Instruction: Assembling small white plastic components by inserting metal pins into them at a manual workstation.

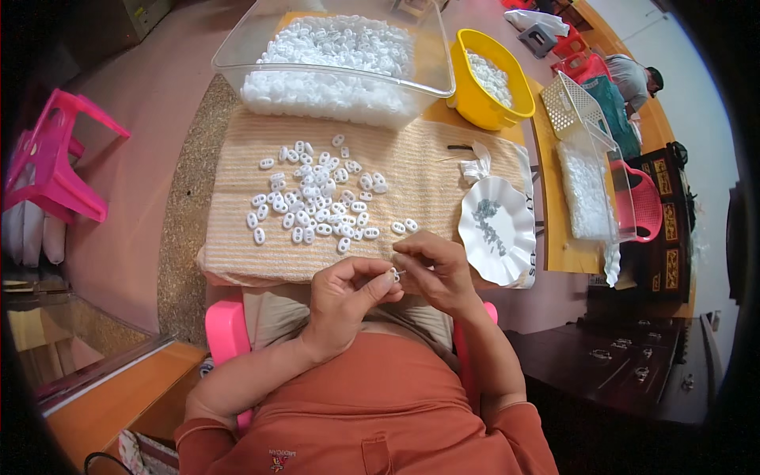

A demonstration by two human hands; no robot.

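Observation:
My left hand (342, 302) pinches a small white oval plastic piece with two holes (395, 275) between thumb and fingertips, just off the towel's near edge. Close by on its right, my right hand (442, 273) has its fingers drawn together at the piece, where a thin sliver shows; what they grip is too small to name. Beyond my hands, many similar white two-holed pieces (319, 192) lie scattered on a striped beige towel (237, 158). Two more pieces (404, 226) rest nearer my right hand. A white wavy-rimmed plate (517, 245) holds tiny grey-green bits (490, 225).
A clear bin (431, 79) full of white pieces stands at the far side, beside a yellow basin (489, 119) with more. Crumpled white plastic (476, 165) and a thin black item (459, 147) lie above the plate. Another person (631, 81) is at far right; a pink stool (67, 158) is left.

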